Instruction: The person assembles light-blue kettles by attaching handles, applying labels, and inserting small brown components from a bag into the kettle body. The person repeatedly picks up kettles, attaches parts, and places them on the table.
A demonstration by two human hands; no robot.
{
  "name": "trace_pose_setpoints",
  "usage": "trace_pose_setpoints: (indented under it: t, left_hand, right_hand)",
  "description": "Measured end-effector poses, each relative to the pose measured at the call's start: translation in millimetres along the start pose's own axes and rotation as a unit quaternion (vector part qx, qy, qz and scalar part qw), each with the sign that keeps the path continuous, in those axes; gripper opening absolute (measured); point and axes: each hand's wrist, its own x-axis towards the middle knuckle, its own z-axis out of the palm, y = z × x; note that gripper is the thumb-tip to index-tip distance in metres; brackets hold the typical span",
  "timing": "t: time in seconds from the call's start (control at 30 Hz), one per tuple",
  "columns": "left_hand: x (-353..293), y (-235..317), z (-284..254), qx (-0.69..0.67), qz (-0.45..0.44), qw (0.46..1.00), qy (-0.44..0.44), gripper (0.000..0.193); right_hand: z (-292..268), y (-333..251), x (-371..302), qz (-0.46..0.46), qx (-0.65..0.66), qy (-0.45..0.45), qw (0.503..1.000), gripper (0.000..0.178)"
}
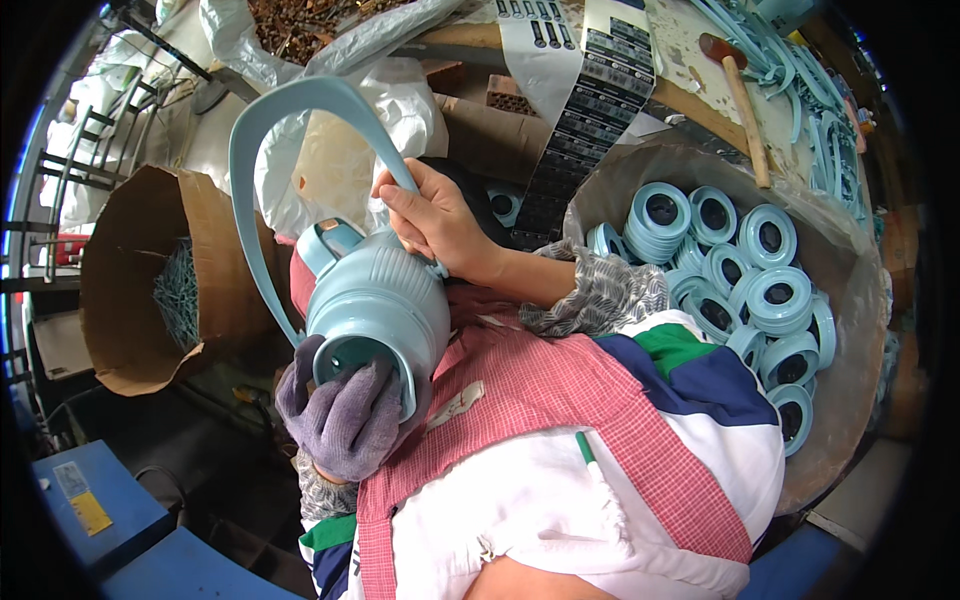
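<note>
A light blue plastic flask body (405,290) lies tilted across my lap, its wide round mouth turned toward my lower left. A big loop handle (243,190) of the same colour arches from it up and to the left. My left hand (345,415), in a purple-grey knit glove, is closed over the rim, with fingers reaching into the mouth; the fingertips are hidden inside. With bare fingers wrapped round one end of the loop handle, my right hand (435,220) grips it close to the flask's far end.
At right stands a plastic-lined bin (850,400) of round blue lids (770,235) with black centres. A wooden-handled mallet (745,110) and blue strips (830,150) lie on the worktable. A printed label sheet (590,120) hangs off its edge. Left is a cardboard box (130,280) holding thin blue pieces.
</note>
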Motion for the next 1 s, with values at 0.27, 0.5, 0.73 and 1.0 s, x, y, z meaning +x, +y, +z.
trace_pose_setpoints:
  t: [0.27,0.5,0.73,1.0]
  left_hand:
    - [-23,-32,-4,-0.414,-0.481,0.763,0.124,0.053]
    - [-31,-44,26,-0.554,-0.586,0.589,0.052,0.030]
    - [-41,-33,50,-0.601,-0.543,0.573,0.128,0.036]
    - [-26,-33,57,-0.536,-0.483,0.653,0.230,0.025]
  right_hand:
    - [15,2,-19,0.090,-0.126,-0.022,0.988,0.012]
    - [-8,-2,-19,0.147,-0.171,-0.059,0.972,0.017]
    - [-17,-3,-17,0.149,-0.171,-0.085,0.970,0.019]
    - [-9,2,-23,0.043,-0.165,-0.063,0.983,0.024]
